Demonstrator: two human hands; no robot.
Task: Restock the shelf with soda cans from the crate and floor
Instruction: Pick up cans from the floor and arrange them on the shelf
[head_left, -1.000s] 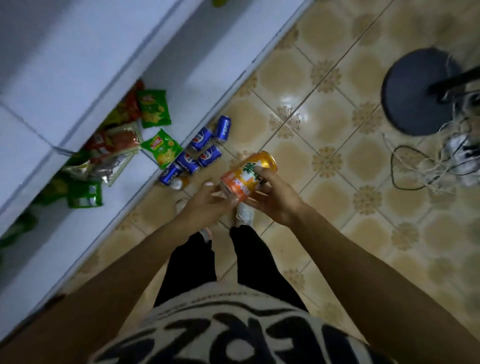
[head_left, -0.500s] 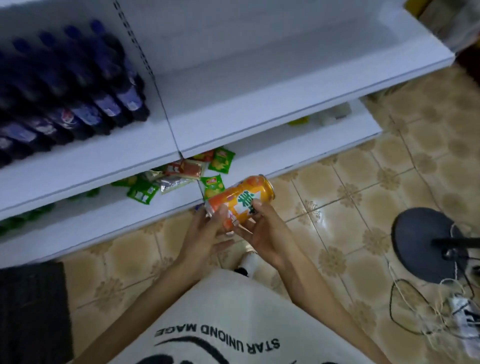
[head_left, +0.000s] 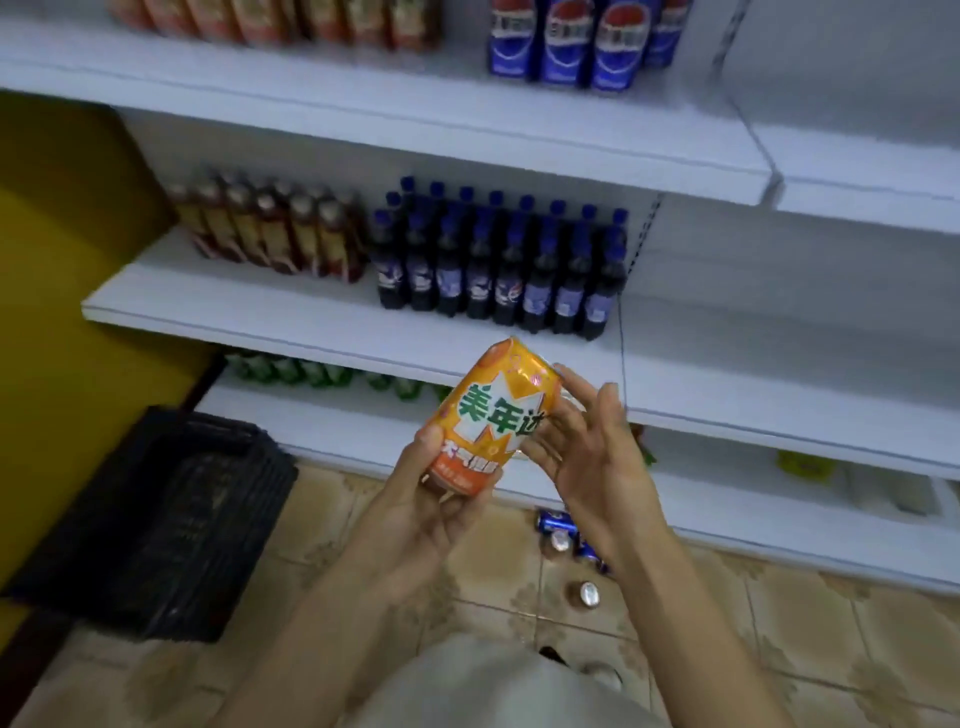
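An orange soda can with green lettering is held tilted in front of the white shelf unit. My left hand grips its lower end, thumb on the front. My right hand lies against the can's right side with straight, spread fingers. Several blue cans lie on the tiled floor below my right arm, and a brown can stands near them. A black plastic crate sits on the floor at the left; its inside is too dark to read.
Dark cola bottles and brown tea bottles fill the middle shelf's left bay; the bay to the right is bare. Blue cans stand on the top shelf. Green bottles line the lower shelf. A yellow wall bounds the left.
The view has swung up from the floor to the shelves. The can rose and tipped more upright. My left hand has taken the grip, and my right hand's fingers have straightened.
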